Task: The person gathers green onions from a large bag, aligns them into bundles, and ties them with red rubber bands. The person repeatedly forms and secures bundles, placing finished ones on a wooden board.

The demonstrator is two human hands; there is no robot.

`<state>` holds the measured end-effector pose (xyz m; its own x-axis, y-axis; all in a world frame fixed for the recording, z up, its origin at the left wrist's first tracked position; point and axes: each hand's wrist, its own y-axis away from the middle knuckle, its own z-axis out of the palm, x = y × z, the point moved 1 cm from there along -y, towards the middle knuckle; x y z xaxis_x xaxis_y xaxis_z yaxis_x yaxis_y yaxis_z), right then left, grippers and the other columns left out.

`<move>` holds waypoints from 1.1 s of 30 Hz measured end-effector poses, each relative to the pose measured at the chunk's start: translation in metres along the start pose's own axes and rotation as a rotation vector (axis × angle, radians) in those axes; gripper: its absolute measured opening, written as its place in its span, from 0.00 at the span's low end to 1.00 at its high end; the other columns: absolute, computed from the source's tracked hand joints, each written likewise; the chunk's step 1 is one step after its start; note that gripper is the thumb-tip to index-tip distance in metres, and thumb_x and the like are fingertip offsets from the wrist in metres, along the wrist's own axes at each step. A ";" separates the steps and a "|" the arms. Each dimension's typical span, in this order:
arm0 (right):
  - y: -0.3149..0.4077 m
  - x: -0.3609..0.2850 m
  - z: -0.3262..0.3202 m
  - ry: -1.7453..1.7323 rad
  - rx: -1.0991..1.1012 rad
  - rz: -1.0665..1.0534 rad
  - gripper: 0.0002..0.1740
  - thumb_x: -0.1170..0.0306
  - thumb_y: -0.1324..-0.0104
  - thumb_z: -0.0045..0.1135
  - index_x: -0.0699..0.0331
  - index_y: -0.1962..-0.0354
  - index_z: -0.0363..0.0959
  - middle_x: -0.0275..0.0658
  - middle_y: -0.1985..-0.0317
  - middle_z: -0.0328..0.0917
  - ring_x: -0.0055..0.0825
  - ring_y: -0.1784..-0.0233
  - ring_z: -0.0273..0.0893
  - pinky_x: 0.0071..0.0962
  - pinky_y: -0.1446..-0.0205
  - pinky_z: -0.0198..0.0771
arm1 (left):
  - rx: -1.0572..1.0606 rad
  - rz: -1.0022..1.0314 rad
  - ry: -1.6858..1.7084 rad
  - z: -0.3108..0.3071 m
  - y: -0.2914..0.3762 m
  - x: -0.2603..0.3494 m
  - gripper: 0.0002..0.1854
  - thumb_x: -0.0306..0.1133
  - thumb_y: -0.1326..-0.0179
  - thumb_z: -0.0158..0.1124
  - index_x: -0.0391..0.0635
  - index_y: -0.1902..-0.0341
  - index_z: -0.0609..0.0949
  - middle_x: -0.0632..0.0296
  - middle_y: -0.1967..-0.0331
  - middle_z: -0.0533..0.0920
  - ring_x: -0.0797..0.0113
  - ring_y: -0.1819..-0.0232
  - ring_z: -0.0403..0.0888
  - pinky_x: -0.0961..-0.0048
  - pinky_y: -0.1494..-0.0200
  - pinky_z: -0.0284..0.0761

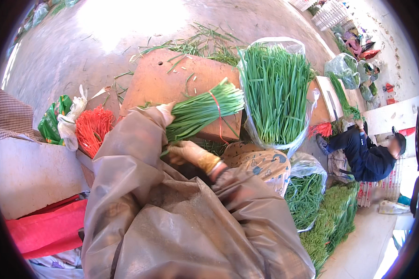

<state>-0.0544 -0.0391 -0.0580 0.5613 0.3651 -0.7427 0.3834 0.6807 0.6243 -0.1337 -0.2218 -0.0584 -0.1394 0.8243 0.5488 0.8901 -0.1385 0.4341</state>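
Observation:
A bundle of flat green leaves with pale stem ends (199,111), likely garlic chives, lies over an orange-brown board (150,80), a red tie around it near the pale ends. My left hand (166,113), in a pale glove, grips the bundle at its leafy end. Below the bundle, my right hand (186,153), gloved and somewhat blurred, is by the drooping leaf tips; whether it holds any of them is unclear. Loose trimmings lie on the board. To the right stands a clear plastic bag packed with upright green leaves (276,94).
Red ties (94,127) lie in a heap at the left beside a knotted white plastic bag (71,120). Leaf scraps (209,42) litter the floor beyond the board. At right are a bag of loose greens (303,195), a green pile (331,219) and a seated person (370,157) handling greens.

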 end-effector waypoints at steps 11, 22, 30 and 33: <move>0.060 -0.023 -0.137 0.000 0.614 0.156 0.31 0.41 0.35 0.57 0.64 0.61 0.80 0.37 0.69 0.82 0.26 0.69 0.80 0.27 0.66 0.76 | 0.665 0.506 0.414 -0.015 -0.030 0.039 0.35 0.36 0.46 0.67 0.45 0.33 0.71 0.48 0.41 0.77 0.52 0.39 0.75 0.62 0.37 0.71; 0.037 -0.031 -0.142 -0.258 0.795 -0.469 0.15 0.60 0.30 0.51 0.63 0.67 0.78 0.34 0.71 0.81 0.21 0.71 0.77 0.21 0.66 0.70 | 0.886 0.021 -0.577 0.137 -0.109 0.060 0.66 0.51 0.61 0.77 0.43 0.23 0.48 0.47 0.24 0.53 0.50 0.22 0.48 0.53 0.23 0.46; 0.010 -0.070 -0.163 0.101 0.656 -0.395 0.16 0.62 0.28 0.50 0.66 0.62 0.79 0.35 0.71 0.82 0.23 0.72 0.78 0.24 0.64 0.74 | 0.525 0.050 -0.308 0.098 -0.057 0.084 0.48 0.43 0.42 0.57 0.43 0.23 0.46 0.47 0.23 0.50 0.50 0.22 0.48 0.52 0.24 0.47; 0.044 -0.068 -0.159 0.313 0.770 -0.480 0.15 0.62 0.29 0.51 0.65 0.63 0.79 0.36 0.67 0.83 0.24 0.68 0.78 0.25 0.58 0.75 | 0.398 0.009 -0.166 0.044 -0.027 0.105 0.76 0.58 0.66 0.80 0.38 0.23 0.39 0.43 0.23 0.45 0.45 0.21 0.42 0.52 0.23 0.44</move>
<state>-0.1928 0.0669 -0.0185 0.0401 0.3849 -0.9221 0.9608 0.2385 0.1414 -0.1533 -0.1073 -0.0440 -0.0885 0.9055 0.4149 0.9934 0.0499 0.1030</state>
